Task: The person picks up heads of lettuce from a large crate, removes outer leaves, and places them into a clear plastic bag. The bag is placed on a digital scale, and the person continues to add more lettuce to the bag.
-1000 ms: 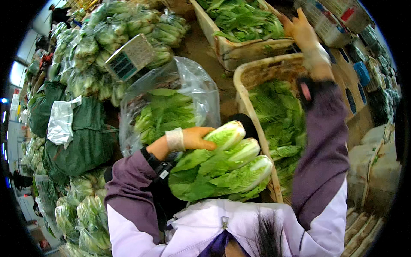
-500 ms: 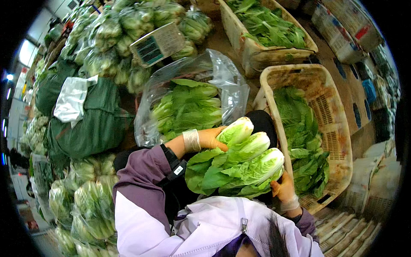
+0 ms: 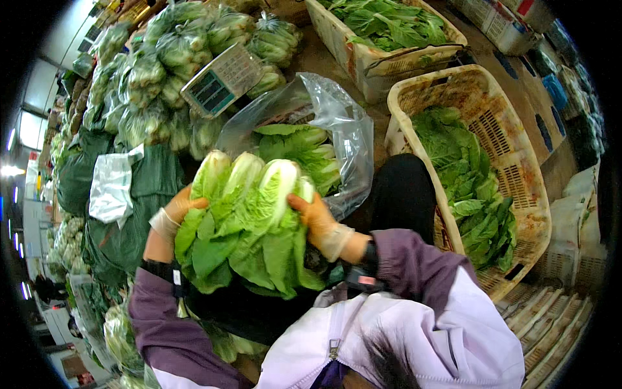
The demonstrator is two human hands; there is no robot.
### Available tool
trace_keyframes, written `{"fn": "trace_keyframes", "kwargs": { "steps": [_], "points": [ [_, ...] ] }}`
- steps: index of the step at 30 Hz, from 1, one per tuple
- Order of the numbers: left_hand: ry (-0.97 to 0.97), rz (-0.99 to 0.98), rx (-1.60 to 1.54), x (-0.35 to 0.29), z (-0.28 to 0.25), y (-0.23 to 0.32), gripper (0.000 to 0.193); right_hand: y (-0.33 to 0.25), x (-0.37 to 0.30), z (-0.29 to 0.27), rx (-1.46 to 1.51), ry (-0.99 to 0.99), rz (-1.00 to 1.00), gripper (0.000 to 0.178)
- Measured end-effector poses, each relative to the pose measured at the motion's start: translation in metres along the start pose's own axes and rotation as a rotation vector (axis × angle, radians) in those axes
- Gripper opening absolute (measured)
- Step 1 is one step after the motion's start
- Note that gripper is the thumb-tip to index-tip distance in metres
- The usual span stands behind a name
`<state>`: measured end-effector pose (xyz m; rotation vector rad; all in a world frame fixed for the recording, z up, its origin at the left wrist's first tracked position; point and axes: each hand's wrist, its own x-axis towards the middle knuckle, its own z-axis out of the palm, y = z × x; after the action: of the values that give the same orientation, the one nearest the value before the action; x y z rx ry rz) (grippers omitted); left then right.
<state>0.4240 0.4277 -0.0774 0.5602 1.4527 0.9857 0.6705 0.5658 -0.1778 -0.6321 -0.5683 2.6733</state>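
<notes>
Between my two gloved hands is a bunch of leafy Chinese cabbages [image 3: 249,220], several heads side by side with white stem ends pointing away and green leaves hanging toward me. My left hand [image 3: 176,211] grips the bunch at its left side, thumb on the leaves. On the right side my right hand [image 3: 319,220] presses the outermost head, its fingers partly behind the leaves. Just beyond stands an open clear plastic bag [image 3: 346,139] with more Chinese cabbages [image 3: 304,149] lying in it. The held bunch overlaps the bag's near left part and hides it.
A dirty cream crate [image 3: 528,194] at the right holds leafy cabbages [image 3: 463,181]; another crate [image 3: 382,78] of greens stands behind it. A scale with a display [image 3: 220,81] sits before piled bagged cabbages [image 3: 155,71]. Green sacks [image 3: 155,178] with a white plastic bag [image 3: 111,185] lie left.
Both hands have carried the cabbages leftward, from beside the right crate to in front of the clear bag. The heads have turned from pointing up-right to pointing straight away from me.
</notes>
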Motion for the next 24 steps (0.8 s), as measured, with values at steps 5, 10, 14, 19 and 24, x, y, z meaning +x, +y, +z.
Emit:
{"fn": "trace_keyframes", "kwargs": {
  "steps": [5,10,14,19,24],
  "points": [
    [-0.053,-0.319,0.596,0.104,-0.011,0.060,0.062,0.047,0.064,-0.045,0.308,0.196,-0.009,0.046],
    [-0.322,-0.250,0.805,0.278,0.002,0.032,0.078,0.013,0.081,-0.096,0.310,0.685,-0.236,0.040],
    [-0.168,-0.007,1.355,0.378,-0.024,-0.047,0.097,0.020,0.112,-0.124,-0.277,0.818,-0.398,0.043],
    [0.170,0.228,1.380,0.348,0.015,-0.030,0.107,0.021,0.122,-0.143,-0.529,0.831,-0.433,0.044],
    [0.007,0.116,1.507,0.268,0.071,-0.017,0.111,0.011,0.116,-0.150,-0.663,0.929,0.024,0.039]
  ]
}}
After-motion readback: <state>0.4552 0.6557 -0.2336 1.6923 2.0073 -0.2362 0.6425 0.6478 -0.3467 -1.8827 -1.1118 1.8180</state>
